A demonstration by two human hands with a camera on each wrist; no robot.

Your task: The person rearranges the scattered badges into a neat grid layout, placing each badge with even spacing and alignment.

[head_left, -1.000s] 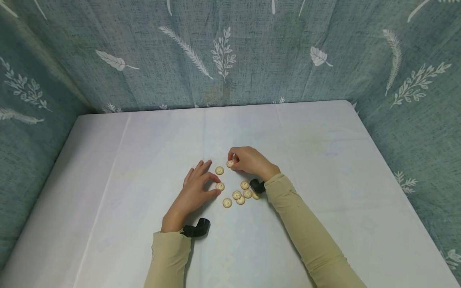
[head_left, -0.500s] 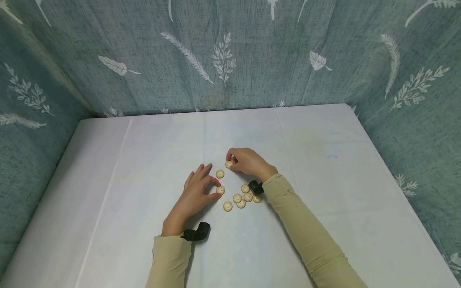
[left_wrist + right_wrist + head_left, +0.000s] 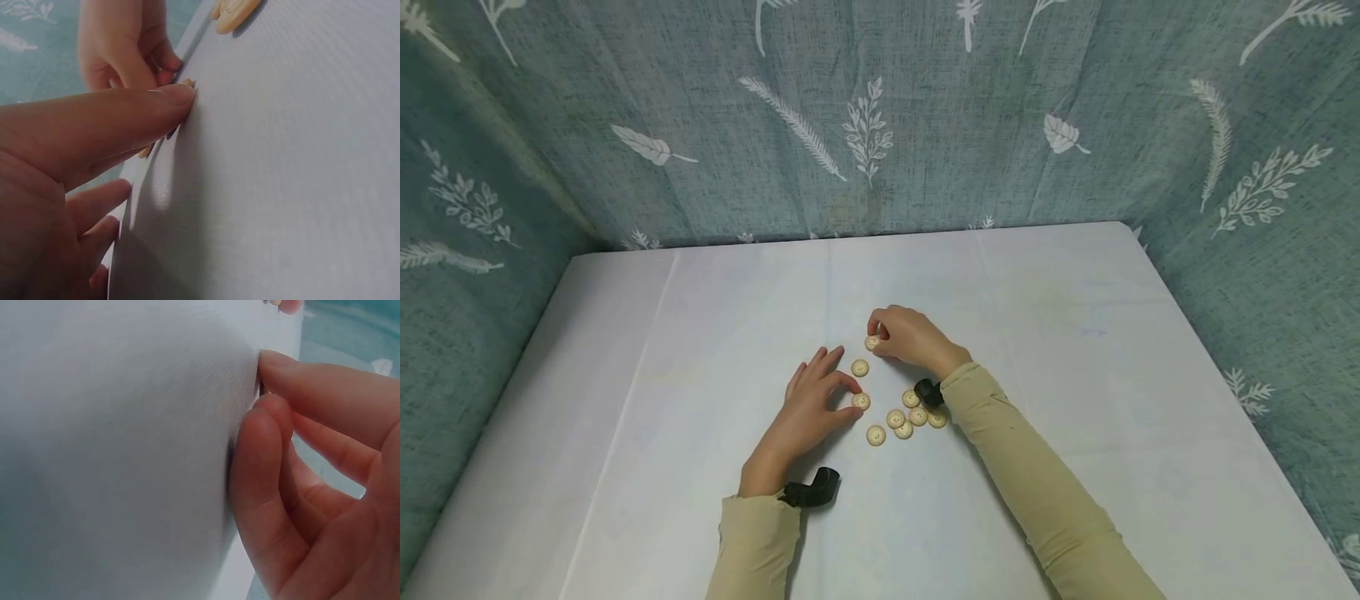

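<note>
Between thumb and forefinger, my left hand (image 3: 805, 417) pinches the edges of a round cream wooden button (image 3: 861, 402) on the white cloth; its other fingers are spread. Farther back, my right hand (image 3: 913, 337) has thumb and forefinger on a second button (image 3: 872, 342), its remaining fingers curled in. A loose button (image 3: 860, 367) lies between these two, so the three make a rough column. In the left wrist view, the left thumb (image 3: 125, 122) hides most of its button. The right fingertips (image 3: 269, 419) press close to the cloth in the right wrist view, covering theirs.
Several more buttons (image 3: 918, 416) lie in a loose cluster under and beside the right wrist, one partly overlapping another. One button (image 3: 876, 435) sits apart at the near left of the cluster. Black wrist cameras (image 3: 812, 489) jut from both sleeves. A green leaf-patterned curtain (image 3: 925, 125) surrounds the white-covered table (image 3: 1037, 275).
My right hand has slid its button a little to the left and away, toward the line of the other two. The left hand keeps its place at its button. The head view has tilted slightly up.
</note>
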